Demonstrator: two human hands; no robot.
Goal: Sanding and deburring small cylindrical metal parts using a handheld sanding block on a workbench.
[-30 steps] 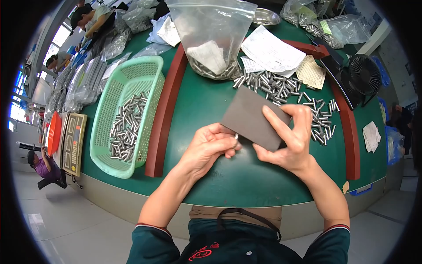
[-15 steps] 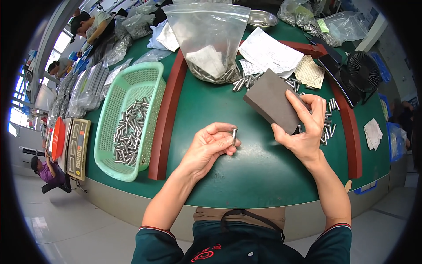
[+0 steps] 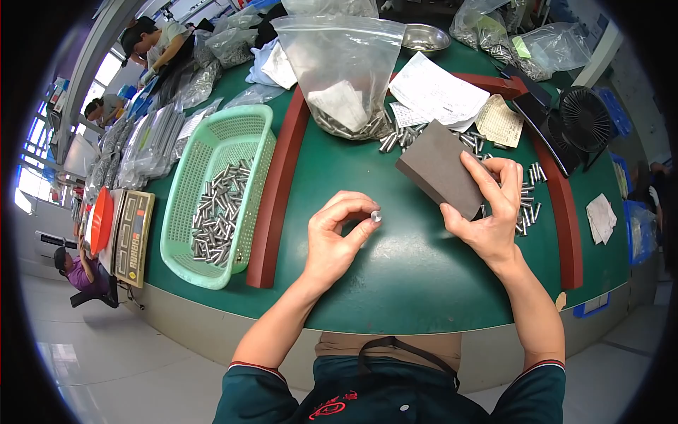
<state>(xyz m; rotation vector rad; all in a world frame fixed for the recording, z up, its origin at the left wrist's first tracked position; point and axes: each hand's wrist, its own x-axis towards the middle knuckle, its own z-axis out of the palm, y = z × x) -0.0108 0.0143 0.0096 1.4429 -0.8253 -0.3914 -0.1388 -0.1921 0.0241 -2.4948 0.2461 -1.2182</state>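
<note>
Between the thumb and index fingertip of my left hand is a small metal pin, its round flat end facing up. My right hand grips a dark grey-brown rectangular block, tilted above the table, thumb on the near side and fingers over the top. Loose headed metal pins lie behind and beside that hand, partly hidden by it and the block. To the left, a light green plastic basket holds many similar pins.
Red-brown bars frame the green tabletop. Behind stand a clear zip bag of pins, papers and a steel bowl. A black fan and white cloth are right; a scale is left.
My left hand has turned the pin from upright to end-on, with its fingers more curled. The right hand keeps its hold on the block. The whole view has shifted slightly.
</note>
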